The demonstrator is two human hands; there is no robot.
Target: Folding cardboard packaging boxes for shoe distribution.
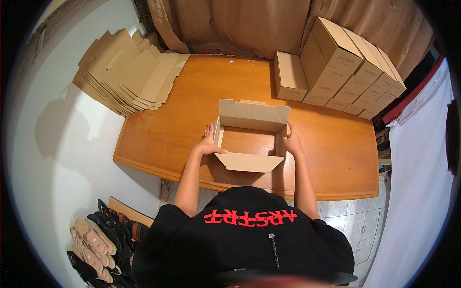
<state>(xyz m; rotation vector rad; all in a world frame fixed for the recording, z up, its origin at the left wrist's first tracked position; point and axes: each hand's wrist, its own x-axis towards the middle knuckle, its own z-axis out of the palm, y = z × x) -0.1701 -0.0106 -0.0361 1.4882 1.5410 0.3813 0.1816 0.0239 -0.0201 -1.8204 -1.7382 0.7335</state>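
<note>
An open brown cardboard box point(254, 115) is held between my two hands over the wooden table. Its far flap stands up and its near flap folds outward toward me. The tabletop shows through the middle, where no bottom panel is visible. My left hand point(210, 143) grips the left wall, fingers along the outside and thumb on the near left corner. On the opposite side, my right hand point(293, 140) holds the right wall, with its index finger pointing up along the outside. Some fingertips are hidden behind the cardboard.
Flattened cardboard boxes point(129, 72) are piled at the table's far left. Closed boxes point(336, 72) stand stacked at the far right, with a single box point(291, 74) beside them. The wooden table point(158, 139) has a curved near edge. Several pairs of sandals point(98, 240) sit at the lower left.
</note>
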